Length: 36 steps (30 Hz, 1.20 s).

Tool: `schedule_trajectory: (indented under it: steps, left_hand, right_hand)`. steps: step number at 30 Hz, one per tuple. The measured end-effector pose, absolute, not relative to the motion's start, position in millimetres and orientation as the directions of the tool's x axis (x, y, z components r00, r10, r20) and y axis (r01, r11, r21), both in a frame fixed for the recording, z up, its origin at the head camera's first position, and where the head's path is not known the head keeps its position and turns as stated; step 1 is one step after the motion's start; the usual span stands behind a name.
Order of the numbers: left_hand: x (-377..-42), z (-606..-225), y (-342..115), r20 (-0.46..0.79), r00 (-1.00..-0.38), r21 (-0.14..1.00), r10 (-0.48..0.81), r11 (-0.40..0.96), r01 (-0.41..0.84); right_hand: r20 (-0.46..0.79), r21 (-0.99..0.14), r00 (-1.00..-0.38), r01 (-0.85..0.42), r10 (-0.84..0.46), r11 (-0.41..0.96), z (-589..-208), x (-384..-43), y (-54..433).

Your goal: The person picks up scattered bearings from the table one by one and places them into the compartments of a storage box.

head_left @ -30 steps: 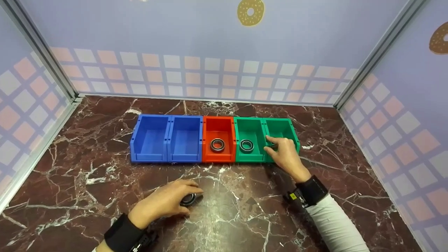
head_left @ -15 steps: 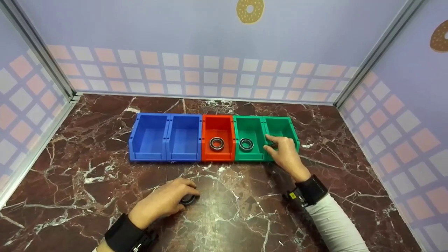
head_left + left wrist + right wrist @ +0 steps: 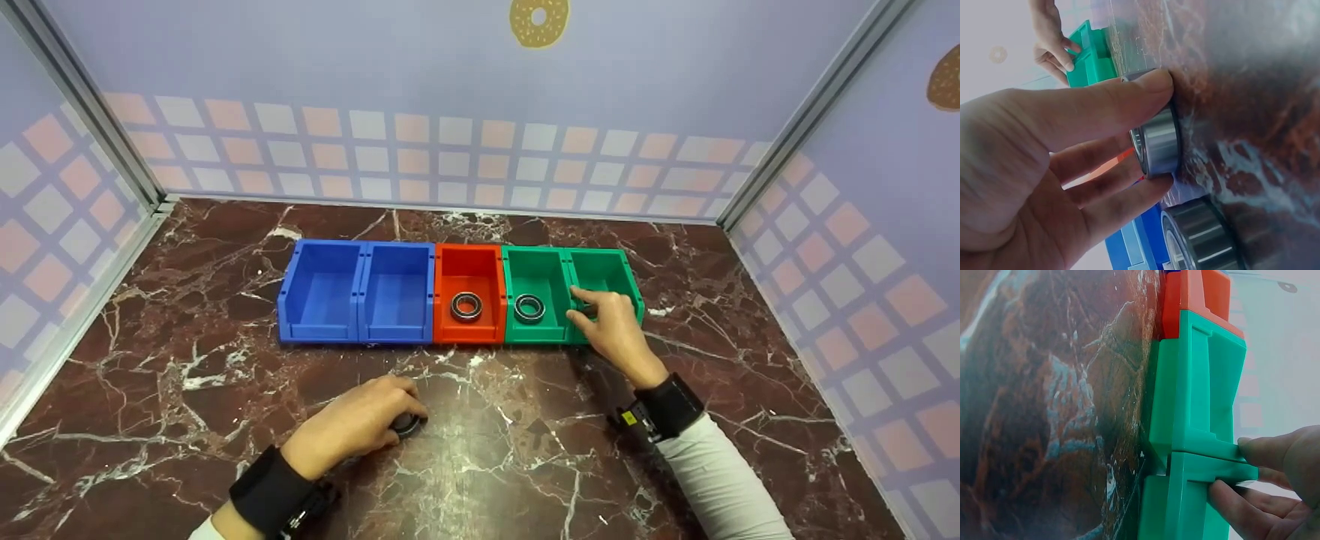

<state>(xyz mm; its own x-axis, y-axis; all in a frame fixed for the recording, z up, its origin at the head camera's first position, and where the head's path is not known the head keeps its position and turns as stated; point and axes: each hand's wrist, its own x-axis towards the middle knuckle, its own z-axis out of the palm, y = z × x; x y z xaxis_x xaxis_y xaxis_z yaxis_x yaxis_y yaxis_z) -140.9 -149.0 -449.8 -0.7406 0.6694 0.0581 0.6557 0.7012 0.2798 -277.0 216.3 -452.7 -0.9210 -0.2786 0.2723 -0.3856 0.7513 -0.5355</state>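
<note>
My left hand (image 3: 356,420) pinches a dark-rimmed steel ball bearing (image 3: 1159,143) between thumb and fingers, low at the marble-patterned tabletop. A second bearing (image 3: 1202,239) lies beside it in the left wrist view; my hand hides it in the head view. My right hand (image 3: 615,330) grips the adjoining side walls of the two green bins, thumb on one wall (image 3: 1213,445) and fingers on the other (image 3: 1213,468). One bearing (image 3: 466,316) lies in the red bin (image 3: 469,334), another (image 3: 529,319) in the left green bin (image 3: 536,334).
Two blue bins (image 3: 319,332) continue the row on the left, joined side to side with the red and green ones. Behind the bins stands a lilac wall (image 3: 465,75) with a tile pattern. Side panels (image 3: 885,247) bound the table (image 3: 480,480) at left and right.
My left thumb and fingers have drawn in closer around the bearing at the table. My right hand stays at the green bin walls.
</note>
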Motion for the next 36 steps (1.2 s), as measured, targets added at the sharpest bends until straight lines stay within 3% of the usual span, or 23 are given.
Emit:
schedule_trajectory:
  steps: [36]
  left_hand:
    - [-146.9,-430.7,-147.5,0.011,-0.729,0.287,0.684,0.696,0.658]
  right_hand:
    - [0.271,-0.552,-0.923,-0.38,-0.272,0.742,-452.0,-277.7,216.3]
